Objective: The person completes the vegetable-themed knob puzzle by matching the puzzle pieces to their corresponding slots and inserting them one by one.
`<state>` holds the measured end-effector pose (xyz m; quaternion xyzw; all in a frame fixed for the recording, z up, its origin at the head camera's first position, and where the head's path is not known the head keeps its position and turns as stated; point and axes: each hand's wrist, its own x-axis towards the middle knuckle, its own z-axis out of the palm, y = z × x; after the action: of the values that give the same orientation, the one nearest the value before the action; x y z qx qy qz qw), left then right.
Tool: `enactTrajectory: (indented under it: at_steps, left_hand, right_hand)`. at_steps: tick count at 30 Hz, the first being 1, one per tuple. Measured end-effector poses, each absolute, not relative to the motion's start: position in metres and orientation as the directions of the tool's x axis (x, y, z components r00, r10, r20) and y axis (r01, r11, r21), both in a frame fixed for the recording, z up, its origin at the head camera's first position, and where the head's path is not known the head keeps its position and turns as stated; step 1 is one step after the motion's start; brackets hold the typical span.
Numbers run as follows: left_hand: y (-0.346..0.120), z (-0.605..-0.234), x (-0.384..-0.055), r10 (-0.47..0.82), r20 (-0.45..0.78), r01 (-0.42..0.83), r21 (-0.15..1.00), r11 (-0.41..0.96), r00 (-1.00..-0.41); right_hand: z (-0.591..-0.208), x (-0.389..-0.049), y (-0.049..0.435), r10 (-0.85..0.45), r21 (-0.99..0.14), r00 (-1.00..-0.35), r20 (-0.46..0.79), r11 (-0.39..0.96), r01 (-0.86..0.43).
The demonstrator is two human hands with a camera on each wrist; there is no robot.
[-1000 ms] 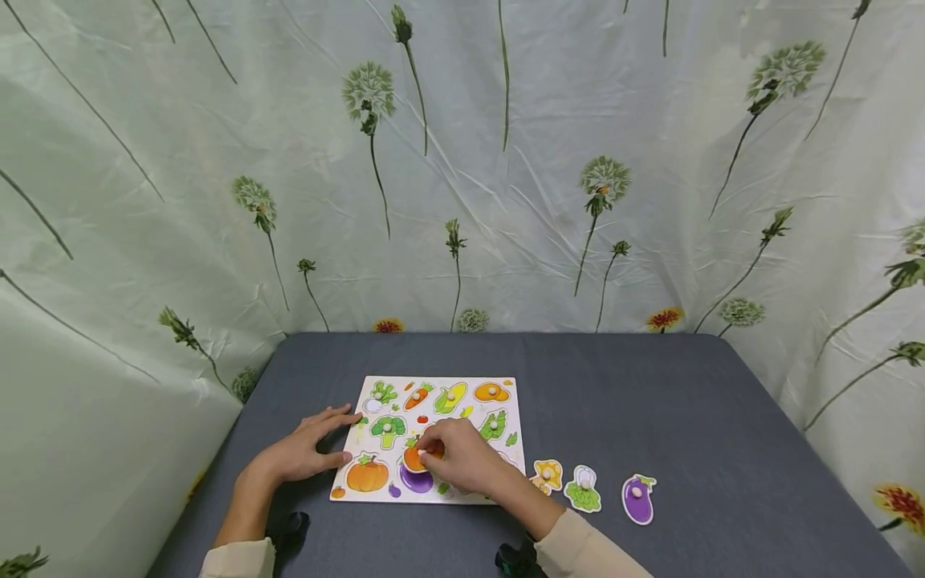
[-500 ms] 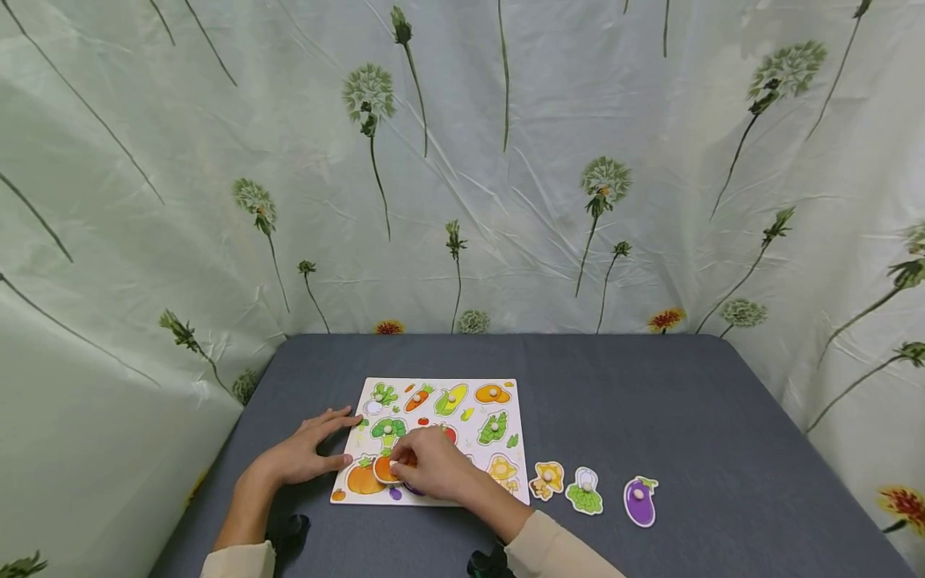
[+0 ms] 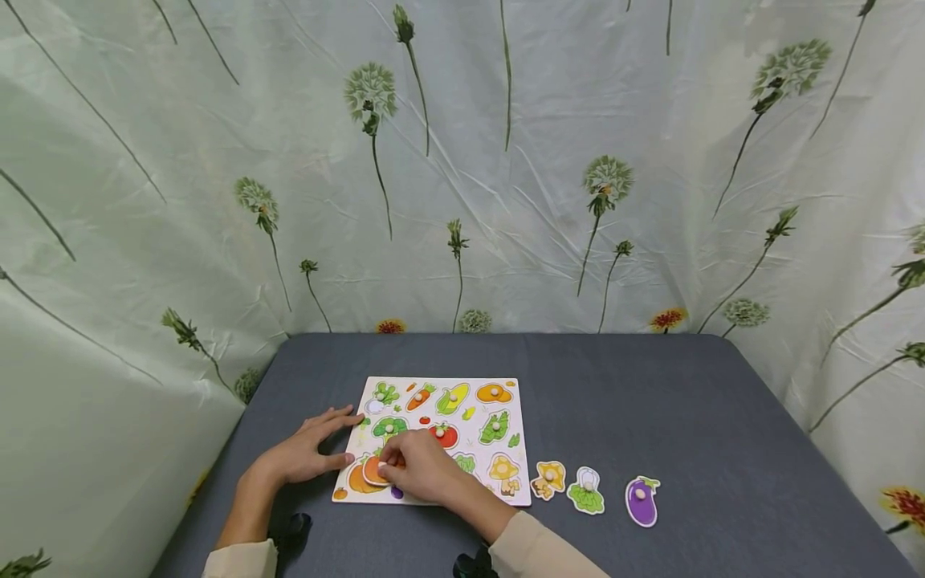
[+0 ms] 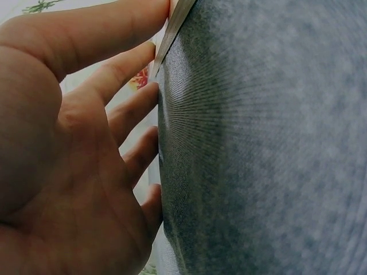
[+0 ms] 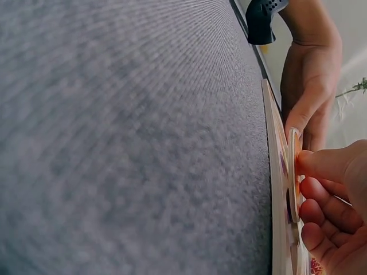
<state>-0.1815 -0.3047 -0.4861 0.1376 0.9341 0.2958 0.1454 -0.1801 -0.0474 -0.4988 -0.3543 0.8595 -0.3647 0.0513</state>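
A white vegetable puzzle board (image 3: 473,385) lies flat on the table. My right hand (image 3: 419,464) pinches the knob of an orange pumpkin piece (image 3: 372,472), which sits over the printed pumpkin spot (image 3: 356,480) at the board's near left corner. In the right wrist view the pumpkin piece (image 5: 294,177) is close over the board, tilted slightly to it. My left hand (image 3: 311,445) is spread, thumb and fingertips at the board's left edge; in the left wrist view its fingers (image 4: 123,69) are straight. A tomato piece (image 3: 444,434) and several other knobbed pieces sit in the board.
To the right of the board lie a mushroom piece (image 3: 549,479), a cabbage piece (image 3: 586,490) and an eggplant piece (image 3: 641,502). The dark grey table (image 3: 614,385) backs onto a floral curtain (image 3: 535,201).
My right hand has carried the pumpkin piece left across the board, from above the eggplant spot to the printed pumpkin. The left hand stays at the board's edge.
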Motion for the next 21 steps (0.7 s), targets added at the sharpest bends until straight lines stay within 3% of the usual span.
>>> enactTrajectory:
  at_steps: [21]
  left_hand:
    - [-0.304, -0.485, -0.181, 0.366, -0.165, 0.207, 0.588, 0.782, -0.916]
  right_hand:
    - [-0.501, -0.18, -0.059, -0.666, -0.635, -0.718, 0.202, 0.469, -0.614]
